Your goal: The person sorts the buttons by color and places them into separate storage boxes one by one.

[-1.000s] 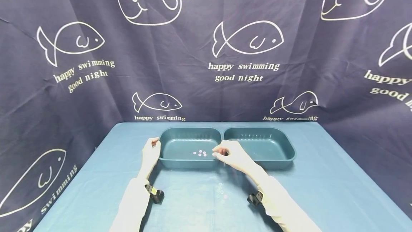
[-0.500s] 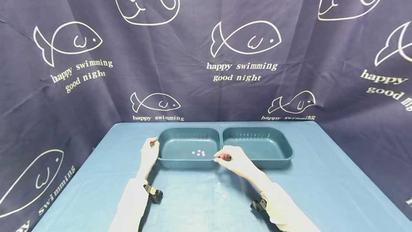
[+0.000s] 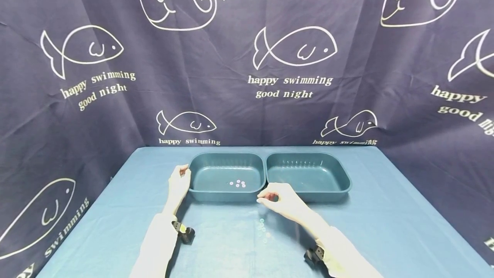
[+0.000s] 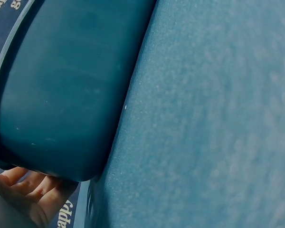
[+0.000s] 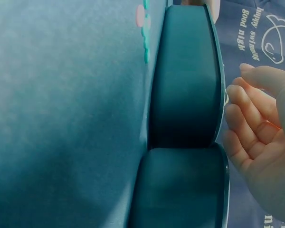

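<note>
Two dark teal plastic bins stand side by side. My left hand [image 3: 179, 182] grips the left end of the left bin [image 3: 227, 197], its fingers bent against the end wall [image 4: 57, 114]; the thumb is hidden in the left wrist view. Small round pink discs [image 3: 238, 185] lie inside that bin. In front of where the bins meet, my right hand [image 3: 284, 199] hovers with loosely bent fingers [image 5: 244, 126] and nothing visible between them. Small pale green discs [image 3: 262, 221] lie on the table below it, with a pink disc [image 5: 140, 16] among them.
The right bin [image 3: 328, 197] shows no discs inside. A light blue cloth [image 3: 220, 239] covers the table. Behind and at the sides hangs a dark curtain [image 3: 231, 93] printed with white fish and whales.
My right hand has drawn back from above the left bin's right end, moving toward me and down in front of the bins. The left hand stays at the left bin.
</note>
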Demonstrator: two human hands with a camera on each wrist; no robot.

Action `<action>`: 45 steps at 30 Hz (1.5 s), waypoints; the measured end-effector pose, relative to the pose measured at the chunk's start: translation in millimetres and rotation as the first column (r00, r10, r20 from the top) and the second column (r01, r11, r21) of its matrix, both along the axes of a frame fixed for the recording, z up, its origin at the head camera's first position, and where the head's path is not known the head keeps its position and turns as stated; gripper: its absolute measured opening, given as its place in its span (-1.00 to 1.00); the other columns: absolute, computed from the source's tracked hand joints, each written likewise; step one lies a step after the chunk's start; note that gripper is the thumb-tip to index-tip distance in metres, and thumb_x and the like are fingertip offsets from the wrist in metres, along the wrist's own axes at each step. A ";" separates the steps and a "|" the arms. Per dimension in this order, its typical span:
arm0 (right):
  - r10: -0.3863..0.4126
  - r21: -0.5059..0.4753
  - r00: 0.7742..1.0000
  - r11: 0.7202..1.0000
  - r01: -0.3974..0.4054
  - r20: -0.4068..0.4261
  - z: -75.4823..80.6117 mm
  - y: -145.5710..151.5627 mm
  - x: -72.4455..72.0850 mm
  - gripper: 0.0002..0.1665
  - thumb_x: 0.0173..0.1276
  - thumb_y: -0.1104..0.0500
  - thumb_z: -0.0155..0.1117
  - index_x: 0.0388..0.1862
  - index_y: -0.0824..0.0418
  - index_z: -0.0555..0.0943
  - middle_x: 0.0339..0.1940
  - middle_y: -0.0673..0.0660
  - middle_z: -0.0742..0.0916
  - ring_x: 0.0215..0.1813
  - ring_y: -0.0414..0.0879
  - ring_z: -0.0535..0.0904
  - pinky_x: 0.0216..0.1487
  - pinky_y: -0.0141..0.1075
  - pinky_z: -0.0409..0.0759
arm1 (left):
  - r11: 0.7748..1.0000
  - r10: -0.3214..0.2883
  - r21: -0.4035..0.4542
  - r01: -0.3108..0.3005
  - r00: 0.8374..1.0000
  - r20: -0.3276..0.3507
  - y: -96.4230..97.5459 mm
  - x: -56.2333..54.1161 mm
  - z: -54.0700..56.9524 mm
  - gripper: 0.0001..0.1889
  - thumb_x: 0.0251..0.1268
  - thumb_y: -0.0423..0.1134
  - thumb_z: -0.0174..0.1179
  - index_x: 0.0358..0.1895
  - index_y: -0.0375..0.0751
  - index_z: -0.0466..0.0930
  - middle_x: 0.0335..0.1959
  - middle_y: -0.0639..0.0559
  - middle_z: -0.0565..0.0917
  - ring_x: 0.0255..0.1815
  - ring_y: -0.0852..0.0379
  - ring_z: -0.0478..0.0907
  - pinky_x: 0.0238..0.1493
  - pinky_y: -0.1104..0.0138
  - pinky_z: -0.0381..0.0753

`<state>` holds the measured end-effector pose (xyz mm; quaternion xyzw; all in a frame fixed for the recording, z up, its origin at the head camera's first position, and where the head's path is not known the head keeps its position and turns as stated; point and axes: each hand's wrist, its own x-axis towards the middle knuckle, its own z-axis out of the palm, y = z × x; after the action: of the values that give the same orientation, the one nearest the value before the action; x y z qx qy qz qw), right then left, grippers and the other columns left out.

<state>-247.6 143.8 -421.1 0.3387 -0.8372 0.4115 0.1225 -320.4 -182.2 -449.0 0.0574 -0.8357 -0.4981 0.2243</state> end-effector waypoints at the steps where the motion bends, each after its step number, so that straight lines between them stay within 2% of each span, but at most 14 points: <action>1: 0.005 -0.003 1.000 1.000 -0.005 0.004 -1.0 0.0 0.5 -0.90 0.14 0.18 0.37 -0.34 0.12 0.70 -0.54 -0.10 0.64 -0.44 -0.39 0.47 -0.40 -0.43 0.52 | 1.000 -0.001 0.000 0.001 1.000 0.000 -0.2 0.0 0.1 -0.69 0.33 -0.37 -0.07 0.06 -0.45 0.46 0.02 -0.41 0.56 0.10 -0.29 0.48 0.19 -0.02 0.41; 9: 0.034 0.013 0.999 0.999 -0.033 -0.040 -6.5 -0.6 4.0 -0.93 0.12 0.21 0.38 -0.37 0.10 0.70 -0.57 -0.10 0.65 -0.47 -0.42 0.45 -0.45 -0.46 0.51 | 1.000 0.004 -0.008 -0.004 1.000 -0.003 0.2 -0.5 -0.3 -0.69 0.32 -0.36 -0.05 0.05 -0.44 0.46 0.01 -0.39 0.56 0.08 -0.28 0.49 0.18 -0.03 0.42; 15: 0.062 0.017 0.997 0.998 -0.061 -0.039 -9.0 1.6 7.4 -0.94 0.13 0.22 0.37 -0.38 0.12 0.70 -0.57 -0.09 0.66 -0.46 -0.41 0.46 -0.45 -0.44 0.52 | 1.000 0.007 0.006 -0.007 1.000 -0.007 -0.4 -1.0 -2.1 -0.70 0.31 -0.37 -0.04 0.04 -0.43 0.46 0.00 -0.39 0.57 0.08 -0.27 0.50 0.19 -0.01 0.42; 23: 0.064 0.114 0.996 0.992 -0.057 -0.061 -10.4 6.4 12.7 -0.93 0.10 0.21 0.36 -0.39 0.08 0.69 -0.57 -0.13 0.65 -0.46 -0.45 0.44 -0.44 -0.47 0.50 | 1.000 0.006 0.011 -0.006 1.000 -0.008 1.0 -0.3 -0.6 -0.69 0.31 -0.37 -0.05 0.05 -0.44 0.46 0.02 -0.40 0.56 0.10 -0.28 0.49 0.19 -0.01 0.42; 31: 0.131 0.141 0.991 0.981 -0.131 0.007 -12.3 11.5 18.5 -0.95 0.16 0.15 0.34 -0.39 0.09 0.68 -0.59 -0.14 0.63 -0.47 -0.48 0.41 -0.46 -0.52 0.48 | 1.000 0.007 0.015 -0.007 1.000 -0.001 0.9 0.0 -1.8 -0.69 0.31 -0.37 -0.05 0.05 -0.43 0.46 0.02 -0.39 0.56 0.10 -0.27 0.49 0.19 0.00 0.41; 37: 0.175 0.186 0.984 0.966 -0.180 0.043 -12.4 14.1 21.1 -0.94 0.15 0.19 0.33 -0.38 0.14 0.70 -0.59 -0.11 0.64 -0.48 -0.49 0.41 -0.48 -0.51 0.48 | 1.000 0.007 0.009 -0.007 1.000 0.007 0.4 0.3 -2.1 -0.69 0.32 -0.36 -0.05 0.06 -0.42 0.46 0.03 -0.38 0.56 0.11 -0.26 0.48 0.20 0.00 0.41; 45: 0.203 0.191 0.965 0.953 -0.233 0.166 -12.2 17.0 26.0 -0.95 0.08 0.21 0.35 -0.44 0.16 0.68 -0.63 -0.06 0.63 -0.55 -0.49 0.38 -0.53 -0.57 0.43 | 1.000 0.000 0.007 0.000 1.000 0.002 0.7 0.9 -1.2 -0.69 0.33 -0.37 -0.07 0.06 -0.43 0.45 0.03 -0.39 0.55 0.10 -0.27 0.48 0.20 -0.02 0.41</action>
<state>-221.7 160.8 -433.3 0.4097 -0.8397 0.3558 -0.0210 -319.5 -181.5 -450.1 0.0586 -0.8340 -0.5012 0.2231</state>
